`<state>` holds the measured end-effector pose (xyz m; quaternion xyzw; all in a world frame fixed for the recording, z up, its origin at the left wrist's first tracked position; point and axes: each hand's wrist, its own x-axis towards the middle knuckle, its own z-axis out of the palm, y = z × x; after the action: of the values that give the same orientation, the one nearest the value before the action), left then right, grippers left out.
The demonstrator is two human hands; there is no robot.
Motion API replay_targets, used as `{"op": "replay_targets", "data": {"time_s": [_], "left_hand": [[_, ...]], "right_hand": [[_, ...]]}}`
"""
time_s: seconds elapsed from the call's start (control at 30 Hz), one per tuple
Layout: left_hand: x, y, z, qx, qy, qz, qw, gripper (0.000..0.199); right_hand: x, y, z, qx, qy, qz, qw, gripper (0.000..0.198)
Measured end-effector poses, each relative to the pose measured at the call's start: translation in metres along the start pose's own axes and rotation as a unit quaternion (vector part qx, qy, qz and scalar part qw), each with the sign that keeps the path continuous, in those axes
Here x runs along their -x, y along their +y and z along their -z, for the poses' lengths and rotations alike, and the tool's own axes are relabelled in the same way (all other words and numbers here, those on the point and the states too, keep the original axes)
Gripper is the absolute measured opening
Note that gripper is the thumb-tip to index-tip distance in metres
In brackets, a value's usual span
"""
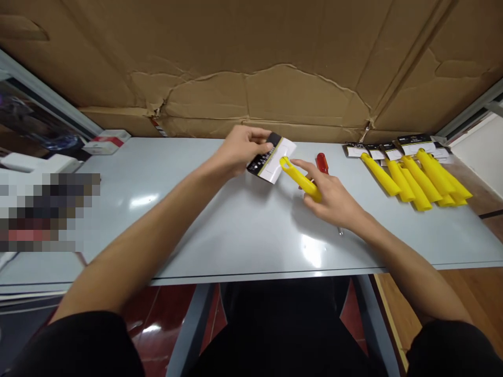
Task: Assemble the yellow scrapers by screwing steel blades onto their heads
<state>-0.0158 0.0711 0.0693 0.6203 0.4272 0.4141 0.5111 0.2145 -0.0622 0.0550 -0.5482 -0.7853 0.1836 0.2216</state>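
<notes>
Between the thumb and fingers of my left hand [245, 149] is a black-and-white header card [277, 162], tilted above the table. My right hand [328, 193] grips a yellow plastic tube [301, 180] with a hole at its upper end. That end meets the card's lower right edge; whether the two are joined I cannot tell. Behind my right hand lies a screwdriver with a red handle [321, 162], its middle hidden by the hand and its metal tip showing below.
Several yellow tubes with header cards [422, 178] lie in a group on the right of the white table [220, 230]. A white and red box [107, 142] sits at the back left. Cardboard [251, 99] stands along the back edge. Items at far left are blurred out.
</notes>
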Motion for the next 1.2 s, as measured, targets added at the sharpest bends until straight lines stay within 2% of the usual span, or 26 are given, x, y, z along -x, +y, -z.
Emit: {"op": "replay_targets", "data": {"time_s": [0.13,0.23,0.33,0.43,0.57,0.67,0.8,1.0,1.13,1.2], "left_hand": [[0.016,-0.008,-0.028,0.024,-0.099,0.04,0.994,0.018],[0.02,-0.01,-0.038,0.05,-0.126,0.035,0.99,0.02],[0.016,-0.021,-0.041,0.039,-0.072,0.015,0.996,0.03],[0.009,-0.043,-0.043,-0.042,-0.002,-0.005,0.999,0.026],[0.01,-0.067,-0.046,-0.138,0.014,-0.045,0.989,0.019],[0.014,-0.071,-0.046,-0.169,0.005,-0.088,0.982,0.023],[0.016,-0.071,-0.043,-0.189,-0.003,-0.111,0.976,0.026],[0.014,-0.073,-0.043,-0.205,-0.01,-0.139,0.969,0.026],[0.018,-0.074,-0.045,-0.22,-0.027,-0.162,0.962,0.024],[0.022,-0.074,-0.047,-0.254,-0.057,-0.197,0.945,0.022]], "right_hand": [[0.005,-0.006,0.007,0.107,-0.064,-0.025,0.992,0.089],[0.003,-0.003,0.019,0.142,-0.06,-0.074,0.985,0.084],[-0.003,0.014,0.034,0.191,0.022,-0.168,0.967,0.086],[-0.011,0.046,0.048,0.235,0.095,-0.268,0.93,0.087],[-0.018,0.085,0.048,0.29,0.066,-0.323,0.898,0.085],[-0.023,0.097,0.037,0.299,0.061,-0.34,0.889,0.078],[-0.029,0.101,0.026,0.291,0.104,-0.332,0.891,0.069],[-0.034,0.103,0.026,0.29,0.128,-0.319,0.893,0.068],[-0.033,0.093,0.031,0.301,0.139,-0.253,0.909,0.059],[-0.032,0.088,0.032,0.305,0.121,-0.226,0.917,0.056]]}}
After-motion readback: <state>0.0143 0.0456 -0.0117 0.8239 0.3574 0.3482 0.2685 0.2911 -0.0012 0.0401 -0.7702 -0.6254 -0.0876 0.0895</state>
